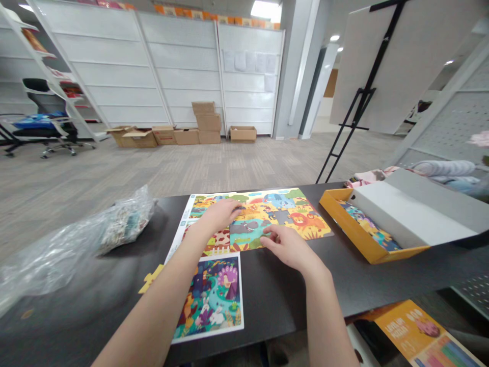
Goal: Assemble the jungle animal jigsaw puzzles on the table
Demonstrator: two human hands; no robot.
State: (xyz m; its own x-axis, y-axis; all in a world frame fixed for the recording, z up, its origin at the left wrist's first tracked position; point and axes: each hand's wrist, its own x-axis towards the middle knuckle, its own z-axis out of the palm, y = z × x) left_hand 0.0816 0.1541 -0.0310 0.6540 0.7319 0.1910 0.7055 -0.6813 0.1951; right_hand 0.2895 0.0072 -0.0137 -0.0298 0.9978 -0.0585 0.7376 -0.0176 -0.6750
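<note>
A colourful animal jigsaw puzzle [290, 211] lies on the dark table [382, 280]. My left hand [219, 214] rests flat on its left part, fingers stretched toward the middle. My right hand [286, 247] sits at the puzzle's near edge, fingers pressed on a teal piece; whether it grips it I cannot make out. A smaller picture card with a peacock and rabbits [214, 293] lies nearer to me, partly under my left forearm. A loose yellow puzzle piece [151, 279] lies beside it.
A clear plastic bag of puzzle pieces [95, 232] lies at the left. An orange box [359, 234] with a grey lid [416, 209] stands at the right. An easel [355, 109] stands behind the table. Cardboard boxes [206, 125] line the far wall, with an office chair [42, 117] at the left.
</note>
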